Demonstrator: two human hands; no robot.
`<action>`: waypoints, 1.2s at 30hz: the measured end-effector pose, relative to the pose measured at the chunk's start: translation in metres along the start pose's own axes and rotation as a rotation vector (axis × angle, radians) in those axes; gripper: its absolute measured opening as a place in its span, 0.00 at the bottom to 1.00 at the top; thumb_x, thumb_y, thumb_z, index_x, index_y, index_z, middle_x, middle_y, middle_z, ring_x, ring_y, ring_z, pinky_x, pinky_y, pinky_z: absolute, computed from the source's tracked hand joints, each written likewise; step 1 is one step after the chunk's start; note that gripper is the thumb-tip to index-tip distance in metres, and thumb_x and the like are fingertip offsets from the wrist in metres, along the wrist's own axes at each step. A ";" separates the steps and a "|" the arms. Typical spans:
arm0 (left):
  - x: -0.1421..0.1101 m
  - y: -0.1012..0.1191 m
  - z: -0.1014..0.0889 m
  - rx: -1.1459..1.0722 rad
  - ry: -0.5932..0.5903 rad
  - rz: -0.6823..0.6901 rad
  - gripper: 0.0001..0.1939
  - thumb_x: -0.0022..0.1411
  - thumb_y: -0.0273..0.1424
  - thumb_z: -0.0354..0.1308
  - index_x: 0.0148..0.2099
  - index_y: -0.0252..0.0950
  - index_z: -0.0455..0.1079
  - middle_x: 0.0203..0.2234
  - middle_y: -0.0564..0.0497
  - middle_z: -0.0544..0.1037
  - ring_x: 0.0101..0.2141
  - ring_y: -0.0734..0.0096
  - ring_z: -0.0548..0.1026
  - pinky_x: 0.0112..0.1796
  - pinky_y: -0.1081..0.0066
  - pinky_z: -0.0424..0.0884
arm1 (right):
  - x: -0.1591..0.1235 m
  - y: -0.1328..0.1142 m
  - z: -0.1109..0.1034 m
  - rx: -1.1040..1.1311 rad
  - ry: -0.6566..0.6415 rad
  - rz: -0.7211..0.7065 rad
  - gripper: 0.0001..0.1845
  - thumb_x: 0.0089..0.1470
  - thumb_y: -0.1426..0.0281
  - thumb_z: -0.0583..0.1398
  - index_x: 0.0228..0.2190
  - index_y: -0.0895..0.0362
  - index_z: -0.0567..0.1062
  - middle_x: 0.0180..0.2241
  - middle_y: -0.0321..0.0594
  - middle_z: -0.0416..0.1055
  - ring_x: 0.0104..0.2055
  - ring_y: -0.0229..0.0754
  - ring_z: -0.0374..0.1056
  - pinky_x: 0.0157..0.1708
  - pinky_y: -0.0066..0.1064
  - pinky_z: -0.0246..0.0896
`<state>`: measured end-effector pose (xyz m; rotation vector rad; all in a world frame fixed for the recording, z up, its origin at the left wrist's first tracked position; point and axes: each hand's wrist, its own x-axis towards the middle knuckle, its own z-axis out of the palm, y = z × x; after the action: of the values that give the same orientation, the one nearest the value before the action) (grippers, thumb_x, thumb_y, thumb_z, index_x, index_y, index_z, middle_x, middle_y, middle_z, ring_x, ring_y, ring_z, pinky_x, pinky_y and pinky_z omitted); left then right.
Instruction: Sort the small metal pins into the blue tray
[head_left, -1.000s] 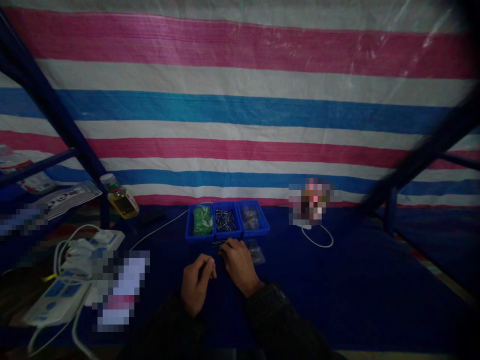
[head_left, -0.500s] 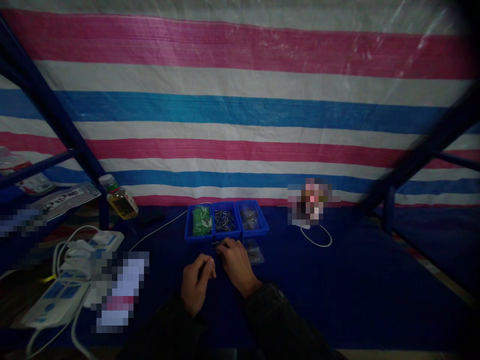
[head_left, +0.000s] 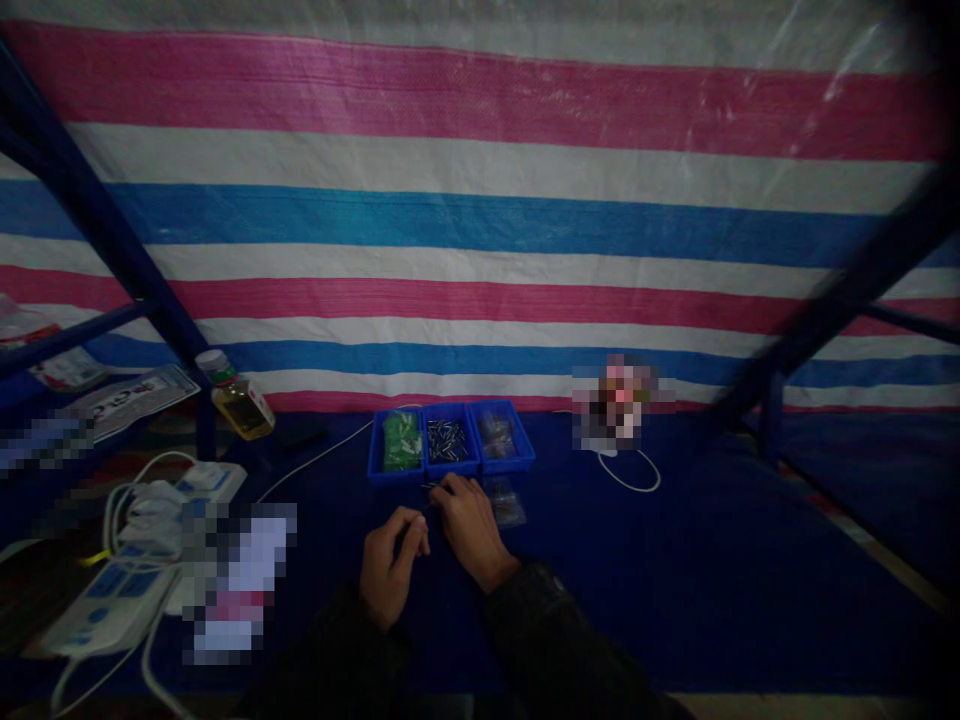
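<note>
My left hand is closed, thumb against curled fingers; anything inside it is hidden. To its right, my right hand rests low over the table with its fingers bent down and together. Beside those fingertips a thin metal piece shows; whether they grip it I cannot tell. Just beyond stand three joined blue bins: the left bin holds a green packet, the middle one many small metal pins, the right one clear plastic bags. A small clear bag lies right of my right hand.
Power strips with plugs and white cables lie at the left. Behind them a bottle of yellow liquid stands near a blue frame post. A blurred-out object with a white cord sits at the back right. Striped sheeting hangs behind the blue table.
Both hands keep nearly the same pose and place. The whole view has shifted very slightly.
</note>
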<state>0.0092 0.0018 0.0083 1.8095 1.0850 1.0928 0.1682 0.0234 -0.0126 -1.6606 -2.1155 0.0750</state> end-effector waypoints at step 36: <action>0.000 0.002 -0.001 0.042 -0.035 0.009 0.18 0.73 0.39 0.49 0.33 0.37 0.70 0.26 0.51 0.75 0.30 0.66 0.75 0.36 0.71 0.68 | -0.042 -0.023 -0.018 0.741 0.417 -0.007 0.13 0.66 0.75 0.54 0.39 0.52 0.79 0.34 0.39 0.77 0.35 0.40 0.74 0.38 0.31 0.71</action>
<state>0.0091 0.0015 0.0108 1.8618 1.0877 1.0466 0.1613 -0.0265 -0.0019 -1.1017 -1.5112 0.4165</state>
